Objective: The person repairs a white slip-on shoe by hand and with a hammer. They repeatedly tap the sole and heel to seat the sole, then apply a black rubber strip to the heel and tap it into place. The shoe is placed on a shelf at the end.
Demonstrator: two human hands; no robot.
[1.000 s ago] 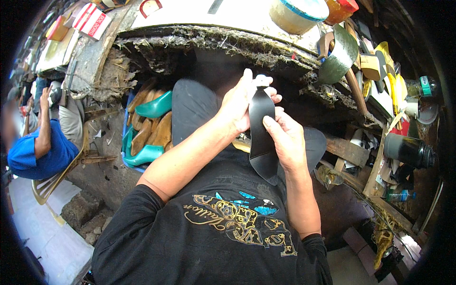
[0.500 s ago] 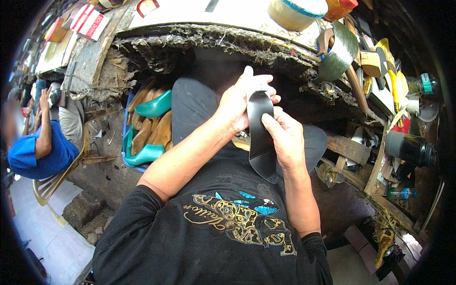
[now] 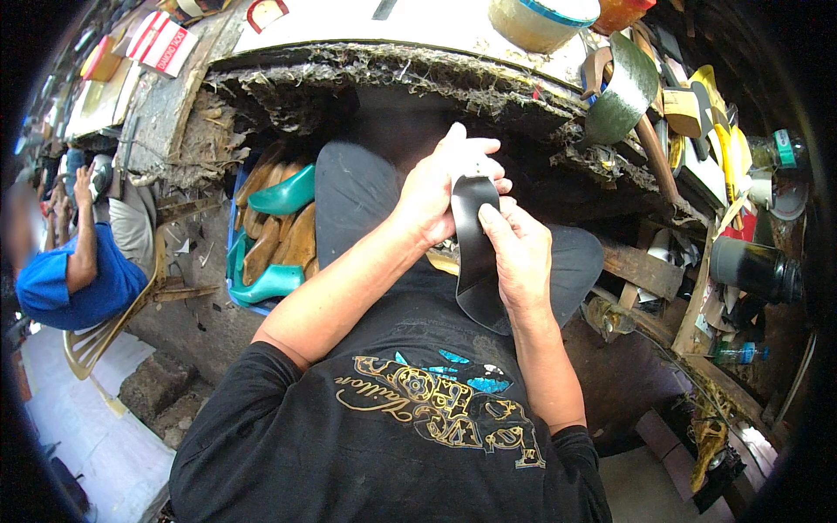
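A long, glossy black insole-shaped piece [image 3: 473, 235] is between my hands, above my lap. It bows along its length, with a wider rounded end nearest my body. My left hand [image 3: 433, 187] holds its far end from the left, some fingertips showing past the right edge and others hidden behind it. A pale patch shows at that end. My right hand [image 3: 521, 257] grips the right edge, its thumb flat on the black face and its other fingers curled at the side and beneath.
Ahead stands a workbench with a ragged edge [image 3: 392, 65], carrying a tub [image 3: 540, 22]. A blue crate [image 3: 232, 283] of wooden and green shoe lasts [image 3: 283, 190] sits left of my knee. A person in blue [image 3: 83, 275] sits farther left. Tools and a dark jar [image 3: 754, 270] crowd the right.
My right hand and the near end of the black piece have shifted very slightly left. The grip of both hands looks the same.
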